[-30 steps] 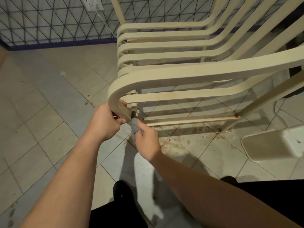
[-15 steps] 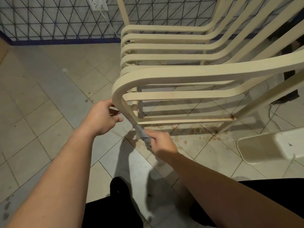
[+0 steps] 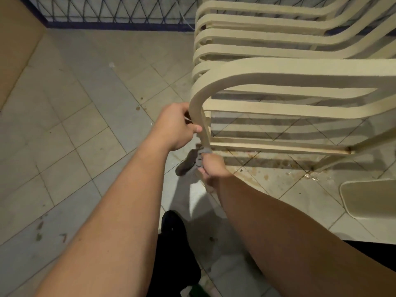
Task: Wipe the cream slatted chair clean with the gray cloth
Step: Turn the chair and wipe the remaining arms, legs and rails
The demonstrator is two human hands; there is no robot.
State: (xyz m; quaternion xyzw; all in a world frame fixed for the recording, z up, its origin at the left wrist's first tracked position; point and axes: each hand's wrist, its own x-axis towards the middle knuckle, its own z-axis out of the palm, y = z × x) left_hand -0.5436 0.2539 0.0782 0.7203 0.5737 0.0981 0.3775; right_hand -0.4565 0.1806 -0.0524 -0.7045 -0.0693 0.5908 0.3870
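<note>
Cloth (image 3: 201, 157) wraps the chair (image 3: 278, 69) leg low down, beside the floor.
Right hand (image 3: 211, 168) grips the cloth; left hand (image 3: 176, 127) clasps the leg higher. Best to keep the wrap tight, slide its full length.

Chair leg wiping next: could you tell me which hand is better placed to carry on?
Right. The right hand grips the cloth against the chair leg, while the left hand grips the frame above, steadying it.
</note>
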